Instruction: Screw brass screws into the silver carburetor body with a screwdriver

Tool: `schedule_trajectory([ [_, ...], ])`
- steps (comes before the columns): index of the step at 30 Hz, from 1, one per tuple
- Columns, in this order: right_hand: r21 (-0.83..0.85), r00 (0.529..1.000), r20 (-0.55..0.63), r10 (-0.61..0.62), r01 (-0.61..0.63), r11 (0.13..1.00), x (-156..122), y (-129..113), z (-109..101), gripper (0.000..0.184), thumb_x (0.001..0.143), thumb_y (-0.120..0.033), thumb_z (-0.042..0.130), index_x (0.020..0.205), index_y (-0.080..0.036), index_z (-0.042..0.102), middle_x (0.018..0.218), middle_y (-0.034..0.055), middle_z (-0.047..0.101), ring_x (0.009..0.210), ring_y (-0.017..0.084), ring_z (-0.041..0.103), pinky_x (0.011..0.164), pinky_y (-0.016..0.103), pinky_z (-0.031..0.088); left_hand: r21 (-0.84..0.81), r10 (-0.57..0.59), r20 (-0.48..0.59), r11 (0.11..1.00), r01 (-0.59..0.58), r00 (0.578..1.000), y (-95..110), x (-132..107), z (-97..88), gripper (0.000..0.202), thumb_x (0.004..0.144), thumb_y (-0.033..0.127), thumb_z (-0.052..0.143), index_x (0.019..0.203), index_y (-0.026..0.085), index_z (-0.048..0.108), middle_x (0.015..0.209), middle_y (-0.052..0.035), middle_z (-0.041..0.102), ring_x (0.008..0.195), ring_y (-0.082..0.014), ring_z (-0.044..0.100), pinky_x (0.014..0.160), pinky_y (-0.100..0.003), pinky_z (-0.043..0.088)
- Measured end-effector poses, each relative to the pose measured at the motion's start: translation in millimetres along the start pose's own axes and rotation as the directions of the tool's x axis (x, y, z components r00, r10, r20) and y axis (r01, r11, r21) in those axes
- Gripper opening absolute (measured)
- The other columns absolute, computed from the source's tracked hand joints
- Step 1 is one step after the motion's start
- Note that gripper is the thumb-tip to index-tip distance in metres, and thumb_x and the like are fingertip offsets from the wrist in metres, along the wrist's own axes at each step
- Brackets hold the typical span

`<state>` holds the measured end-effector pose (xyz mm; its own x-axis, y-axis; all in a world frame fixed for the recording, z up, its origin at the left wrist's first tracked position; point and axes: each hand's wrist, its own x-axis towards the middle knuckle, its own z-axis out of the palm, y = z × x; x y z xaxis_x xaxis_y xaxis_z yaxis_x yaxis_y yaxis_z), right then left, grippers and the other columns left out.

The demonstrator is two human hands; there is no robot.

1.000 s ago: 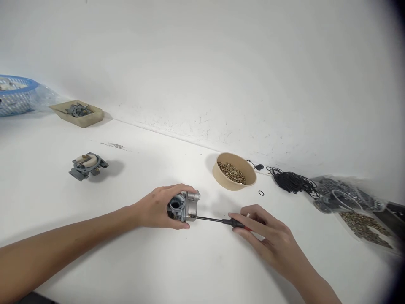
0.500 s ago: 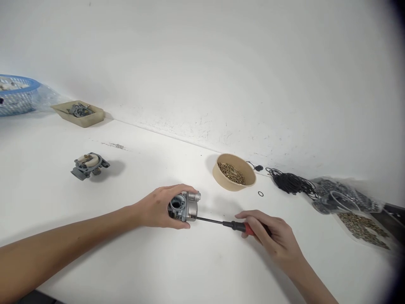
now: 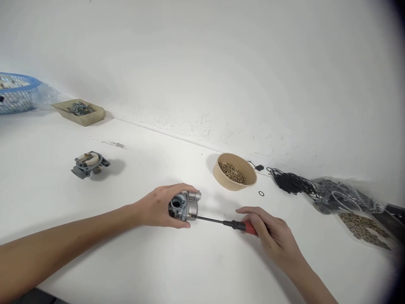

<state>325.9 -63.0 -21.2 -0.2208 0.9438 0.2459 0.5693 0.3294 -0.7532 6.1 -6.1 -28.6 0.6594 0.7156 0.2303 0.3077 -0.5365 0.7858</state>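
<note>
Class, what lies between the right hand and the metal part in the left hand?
In the head view, the screwdriver: its red handle is in the right hand, and its dark shaft runs to the metal part.

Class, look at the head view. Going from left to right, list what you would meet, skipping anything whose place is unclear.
Blue basket → loose metal part → metal part held in the left hand → screwdriver → bundle of black loops → batch of small brassy pieces.
</note>
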Motion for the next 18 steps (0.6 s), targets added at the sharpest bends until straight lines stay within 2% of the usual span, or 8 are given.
schedule_trajectory([
  [3,0.007,0.994,0.044,-0.100,0.100,0.995,2,-4,-2,0.021,0.099,-0.034,0.054,0.109,-0.023,0.068,0.082,0.0042,0.062,0.058,0.013,0.051,0.051,0.026,0.044,0.006,0.002,-0.005,1.000,-0.002,1.000,-1,0,0.2,0.070,0.073,0.036,0.082,0.136,0.028,0.050,0.133,-0.0051,0.063,0.116,-0.0232,0.062,0.103,-0.036,0.049],
  [5,0.016,0.986,0.046,-0.162,0.162,0.987,2,-7,-4,0.021,0.093,-0.031,0.063,0.112,-0.024,0.067,0.089,0.0063,0.062,0.064,0.015,0.054,0.053,0.026,0.044,0.005,0.004,-0.002,1.000,-0.004,1.000,-1,0,0.3,0.071,0.073,0.037,0.082,0.136,0.028,0.050,0.132,-0.0053,0.063,0.115,-0.0231,0.063,0.102,-0.036,0.049],
  [8,0.043,0.989,0.016,-0.149,0.148,0.988,0,-9,-7,0.021,0.091,-0.031,0.066,0.111,-0.024,0.066,0.092,0.0077,0.063,0.073,0.019,0.061,0.056,0.027,0.048,0.010,0.006,-0.001,1.000,-0.006,1.000,-3,0,0.8,0.071,0.073,0.038,0.082,0.136,0.028,0.050,0.132,-0.0056,0.063,0.115,-0.0235,0.063,0.102,-0.036,0.049],
  [12,0.060,0.999,0.010,-0.045,0.044,0.997,-3,-7,-10,0.020,0.094,-0.035,0.064,0.110,-0.024,0.066,0.090,0.0073,0.067,0.074,0.019,0.066,0.054,0.025,0.049,0.021,0.013,-0.011,1.000,-0.013,1.000,-7,0,2.3,0.072,0.072,0.039,0.083,0.136,0.029,0.050,0.131,-0.0047,0.063,0.115,-0.0231,0.062,0.101,-0.035,0.050],
  [15,0.017,0.999,0.024,-0.033,0.033,0.999,-2,-5,-10,0.021,0.098,-0.038,0.057,0.105,-0.023,0.070,0.078,0.0050,0.067,0.067,0.017,0.065,0.053,0.024,0.048,0.022,0.015,-0.010,1.000,-0.014,1.000,-8,-1,2.9,0.072,0.072,0.039,0.083,0.136,0.028,0.050,0.131,-0.0048,0.063,0.114,-0.0231,0.063,0.101,-0.035,0.049],
  [18,-0.010,0.997,0.072,-0.029,0.030,1.000,1,-3,-7,0.030,0.102,-0.039,0.047,0.100,-0.021,0.072,0.065,0.0026,0.062,0.059,0.015,0.061,0.053,0.024,0.049,0.019,0.015,-0.009,1.000,-0.015,1.000,-8,0,3.0,0.072,0.072,0.038,0.083,0.136,0.028,0.050,0.132,-0.0050,0.063,0.114,-0.0230,0.063,0.102,-0.035,0.049],
])
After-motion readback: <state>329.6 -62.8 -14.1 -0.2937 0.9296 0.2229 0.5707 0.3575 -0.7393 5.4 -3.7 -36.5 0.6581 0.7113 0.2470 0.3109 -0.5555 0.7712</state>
